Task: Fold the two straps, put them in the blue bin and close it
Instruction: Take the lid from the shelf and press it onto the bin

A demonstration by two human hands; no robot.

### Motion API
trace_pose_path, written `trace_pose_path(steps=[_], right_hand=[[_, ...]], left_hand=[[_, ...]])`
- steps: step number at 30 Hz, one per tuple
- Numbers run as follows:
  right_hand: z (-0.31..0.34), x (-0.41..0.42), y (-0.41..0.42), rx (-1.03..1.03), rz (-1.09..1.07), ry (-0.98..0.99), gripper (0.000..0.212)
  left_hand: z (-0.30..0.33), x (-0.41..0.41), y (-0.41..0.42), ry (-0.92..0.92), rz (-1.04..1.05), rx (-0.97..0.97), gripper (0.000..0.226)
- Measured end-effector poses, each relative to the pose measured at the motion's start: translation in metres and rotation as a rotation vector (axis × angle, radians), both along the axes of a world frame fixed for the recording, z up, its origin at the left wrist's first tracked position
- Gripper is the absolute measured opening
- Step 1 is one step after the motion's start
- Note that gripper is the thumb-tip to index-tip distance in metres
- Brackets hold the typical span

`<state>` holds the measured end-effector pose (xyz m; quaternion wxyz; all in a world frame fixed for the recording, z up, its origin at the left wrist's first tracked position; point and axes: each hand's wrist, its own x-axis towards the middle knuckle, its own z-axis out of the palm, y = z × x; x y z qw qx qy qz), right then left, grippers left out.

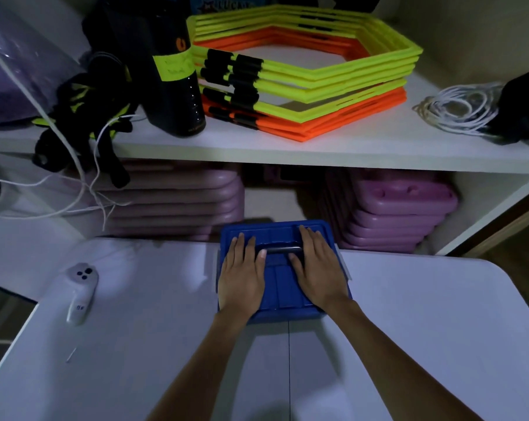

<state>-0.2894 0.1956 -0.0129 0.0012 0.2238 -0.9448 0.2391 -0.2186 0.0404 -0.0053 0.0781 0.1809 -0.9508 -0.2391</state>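
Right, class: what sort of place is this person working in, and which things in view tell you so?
Probably a sports-equipment storeroom: stacked yellow and orange hexagonal agility rings fill the white shelf, purple plastic step platforms are piled beneath, and a coiled white rope lies alongside.

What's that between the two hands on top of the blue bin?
In the head view, a dark handle lies across the blue bin lid, between the left hand and right hand, whose thumbs touch its ends.
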Motion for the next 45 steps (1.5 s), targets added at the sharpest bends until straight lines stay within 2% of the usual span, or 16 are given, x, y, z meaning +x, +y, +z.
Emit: trace_pose_path(steps=[4,7,10,13,15,16,17,20,21,23,25,27,33,35,45], right_hand=[[0.002,0.019,-0.008,0.007,-0.061,-0.013,0.073],[0.004,0.032,-0.014,0.160,-0.074,0.026,0.075],[0.003,0.037,-0.014,0.267,-0.038,0.019,0.071],[0.008,0.034,-0.006,0.156,-0.086,0.032,0.068],[0.009,0.027,0.006,0.003,-0.257,0.040,0.062],[0.007,0.022,0.014,-0.094,-0.362,-0.009,0.062],[0.008,0.016,0.024,-0.216,-0.457,-0.138,0.066],[0.014,0.009,0.047,-0.569,-0.602,-0.720,0.086],[0.015,0.009,0.051,-0.634,-0.573,-0.845,0.081],[0.016,0.012,0.055,-0.781,-0.470,-0.952,0.057],[0.018,0.015,0.052,-0.925,-0.445,-0.964,0.040],[0.016,0.015,0.047,-0.966,-0.481,-0.926,0.035],[0.010,0.015,0.027,-0.756,-0.618,-0.583,0.027],[0.010,0.017,0.024,-0.706,-0.629,-0.525,0.027],[0.015,0.027,0.044,-0.946,-0.494,-0.860,0.037]], left_hand=[[-0.002,0.006,-0.010,-0.013,-0.017,-0.072,0.064],[-0.003,0.007,-0.015,-0.072,-0.017,-0.175,0.056],[-0.004,0.006,-0.013,-0.139,-0.015,-0.193,0.059],[-0.005,0.010,-0.014,-0.081,-0.047,-0.172,0.055],[-0.008,0.011,-0.015,-0.066,-0.125,-0.176,0.060],[-0.009,0.010,-0.015,-0.073,-0.161,-0.193,0.062],[-0.010,0.009,-0.015,-0.088,-0.186,-0.208,0.062],[-0.011,0.007,-0.015,-0.119,-0.185,-0.209,0.061],[-0.012,0.007,-0.015,-0.121,-0.181,-0.211,0.060],[-0.013,0.007,-0.015,-0.125,-0.178,-0.212,0.059],[-0.013,0.007,-0.015,-0.115,-0.175,-0.204,0.059],[-0.014,0.007,-0.015,-0.095,-0.170,-0.204,0.059],[-0.015,0.007,-0.012,-0.102,-0.163,-0.240,0.057],[-0.015,0.008,-0.012,-0.090,-0.160,-0.246,0.056],[-0.017,0.007,-0.012,-0.077,-0.150,-0.257,0.056]])
